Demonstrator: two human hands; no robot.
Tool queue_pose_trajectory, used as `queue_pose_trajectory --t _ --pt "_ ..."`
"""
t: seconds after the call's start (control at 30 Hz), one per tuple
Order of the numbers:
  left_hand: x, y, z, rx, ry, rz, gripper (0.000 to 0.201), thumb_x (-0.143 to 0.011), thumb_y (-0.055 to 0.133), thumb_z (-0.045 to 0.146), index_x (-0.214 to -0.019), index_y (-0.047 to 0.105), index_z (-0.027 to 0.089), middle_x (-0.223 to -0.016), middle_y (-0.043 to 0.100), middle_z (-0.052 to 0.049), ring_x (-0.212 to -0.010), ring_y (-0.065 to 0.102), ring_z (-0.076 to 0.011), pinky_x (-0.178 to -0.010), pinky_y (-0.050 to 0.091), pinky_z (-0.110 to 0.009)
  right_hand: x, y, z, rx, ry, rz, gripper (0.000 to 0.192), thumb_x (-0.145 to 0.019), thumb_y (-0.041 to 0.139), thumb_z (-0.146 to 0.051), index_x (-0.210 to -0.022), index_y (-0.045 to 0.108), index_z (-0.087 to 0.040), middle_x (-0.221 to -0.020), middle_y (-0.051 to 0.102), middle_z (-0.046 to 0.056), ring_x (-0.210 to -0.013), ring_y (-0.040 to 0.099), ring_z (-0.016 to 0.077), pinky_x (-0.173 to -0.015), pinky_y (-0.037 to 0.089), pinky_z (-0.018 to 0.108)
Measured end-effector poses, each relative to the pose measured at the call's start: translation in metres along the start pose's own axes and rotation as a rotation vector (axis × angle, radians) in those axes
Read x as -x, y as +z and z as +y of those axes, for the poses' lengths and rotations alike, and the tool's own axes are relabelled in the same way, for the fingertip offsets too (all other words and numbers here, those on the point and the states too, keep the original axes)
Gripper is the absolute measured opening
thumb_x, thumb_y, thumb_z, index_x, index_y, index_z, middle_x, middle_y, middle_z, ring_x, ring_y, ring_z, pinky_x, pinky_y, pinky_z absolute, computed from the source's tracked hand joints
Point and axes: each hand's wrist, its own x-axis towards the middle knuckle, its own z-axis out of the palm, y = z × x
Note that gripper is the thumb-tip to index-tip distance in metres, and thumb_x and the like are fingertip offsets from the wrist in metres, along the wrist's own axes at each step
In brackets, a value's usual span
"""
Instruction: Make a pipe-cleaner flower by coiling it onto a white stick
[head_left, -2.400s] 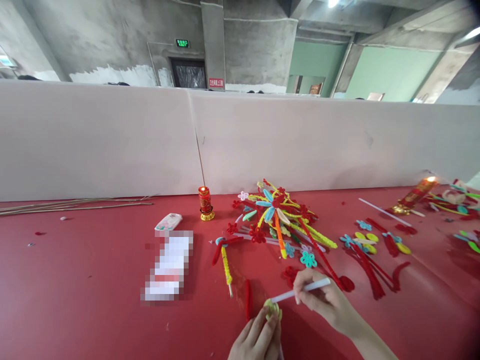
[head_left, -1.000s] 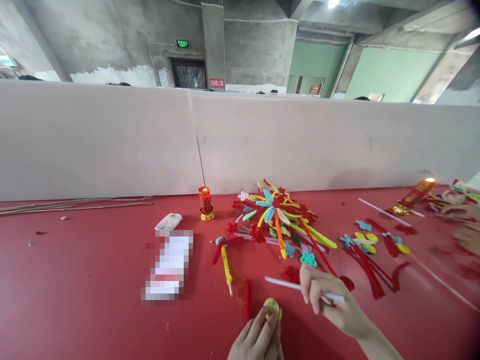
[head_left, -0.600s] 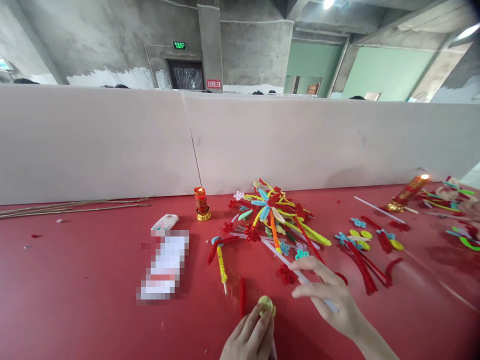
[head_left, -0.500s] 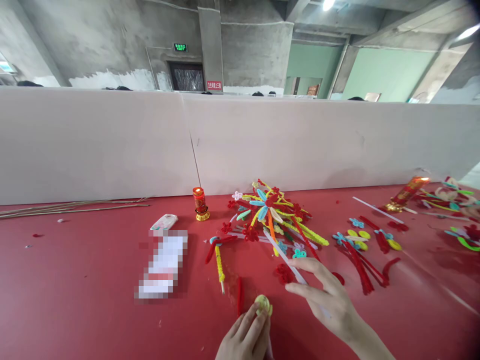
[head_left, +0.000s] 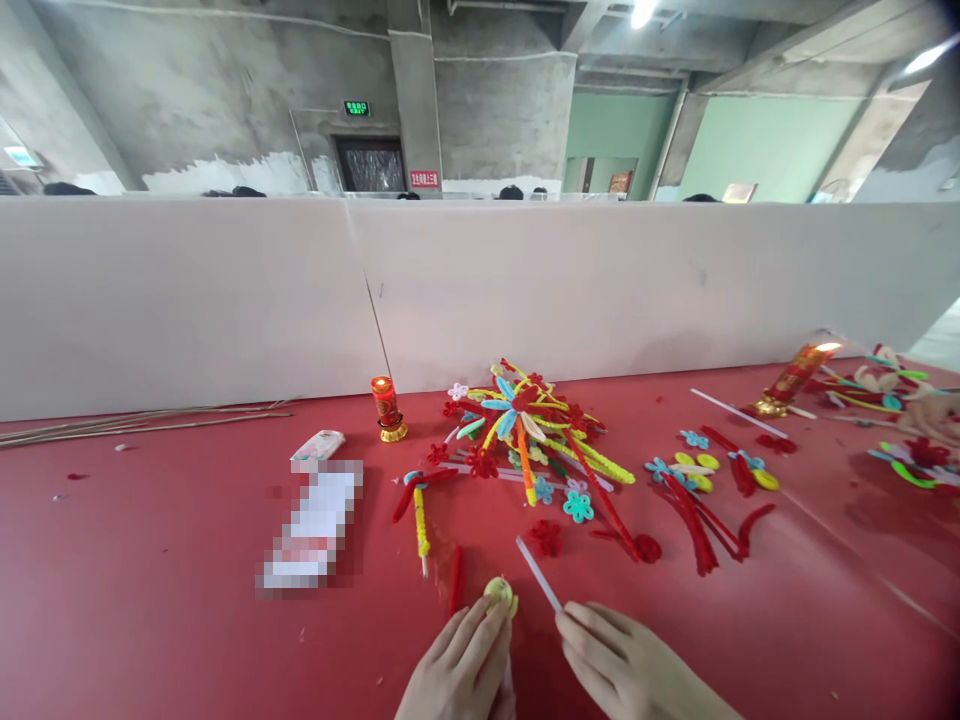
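At the bottom middle, my left hand is closed around a small pale yellow round piece, which shows past the fingertips. Under that hand a pale stick partly shows; most of it is hidden. My right hand grips a thin translucent white glue stick, its free end pointing up and left over the table. A short red pipe cleaner lies beside my left hand. Beyond the glue stick's tip is a red pipe-cleaner flower.
A pile of coloured pipe-cleaner flowers lies mid-table. Lit red candles stand left and lean right. Blue flowers and red strips lie at right, a blurred paper at left. A white partition closes the back.
My right hand has drawn the glue stick down and left, away from the flower pile, toward my left hand. My left hand keeps its grip on the yellow piece. The view has shifted slightly.
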Motion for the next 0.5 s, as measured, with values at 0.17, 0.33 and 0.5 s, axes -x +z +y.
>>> queue_pose_trajectory --t 0.17,0.33,0.5 --pt "-0.007 -0.011 -0.003 0.018 -0.001 0.008 0.03 -0.082 0.04 0.018 -0.105 0.059 0.013 -0.105 0.066 -0.007 -0.095 0.062 -0.0171 -0.08 0.052 -0.024 0.008 0.008 -0.005 -0.132 0.15 -0.018 0.043 -0.078 0.047 -0.004 -0.104 0.06 -0.036 -0.097 0.069 -0.001 -0.086 0.065 0.0236 -0.069 0.059 0.033" --pt "-0.011 -0.022 -0.008 0.068 -0.114 0.061 0.026 -0.085 0.038 0.021 -0.098 0.06 0.017 -0.091 0.068 -0.007 -0.084 0.065 -0.0161 -0.073 0.055 -0.024 0.017 0.01 -0.006 -0.175 0.327 -0.02 0.039 -0.08 0.048 -0.01 -0.111 0.058 -0.031 -0.106 0.065 0.003 -0.092 0.063 0.0249 -0.074 0.058 0.033" --pt "-0.014 -0.025 -0.014 0.089 -0.164 0.105 0.024 -0.085 0.038 0.021 -0.096 0.059 0.015 -0.09 0.068 -0.01 -0.08 0.066 -0.0163 -0.067 0.056 -0.023 0.01 0.004 -0.008 -0.095 0.407 -0.005 0.042 -0.078 0.044 -0.012 -0.12 0.051 -0.017 -0.117 0.056 0.013 -0.097 0.061 0.0246 -0.077 0.057 0.029"
